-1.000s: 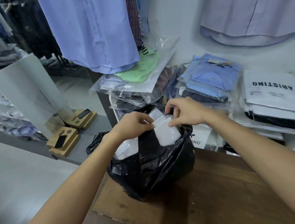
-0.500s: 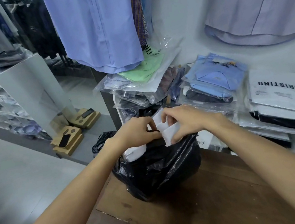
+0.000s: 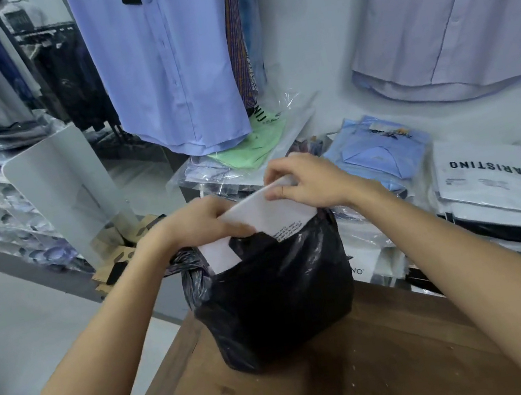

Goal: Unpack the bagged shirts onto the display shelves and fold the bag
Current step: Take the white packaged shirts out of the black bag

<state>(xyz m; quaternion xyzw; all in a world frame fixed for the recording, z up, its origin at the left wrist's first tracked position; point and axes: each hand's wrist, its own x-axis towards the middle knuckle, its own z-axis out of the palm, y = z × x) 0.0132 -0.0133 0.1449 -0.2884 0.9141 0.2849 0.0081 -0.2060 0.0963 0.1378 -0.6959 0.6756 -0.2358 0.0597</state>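
A black plastic bag (image 3: 277, 299) stands upright on the wooden table (image 3: 386, 366). A white packaged shirt (image 3: 272, 211) sticks halfway out of its mouth, tilted up to the right. My left hand (image 3: 200, 221) grips the package's left end. My right hand (image 3: 304, 179) pinches its upper right edge. A second white package (image 3: 219, 257) shows in the bag's mouth below my left hand. What else the bag holds is hidden.
Display shelves behind the bag hold stacks of bagged shirts: a green one (image 3: 250, 147), blue ones (image 3: 382, 148), and white ARISTINO packages (image 3: 490, 184). Shirts hang overhead. A white shelf unit (image 3: 55, 188) and cardboard stands (image 3: 124, 259) are at left.
Both hands have lifted a white package up out of the bag's mouth; it now shows as one wide flat piece, raised and tilted to the right.
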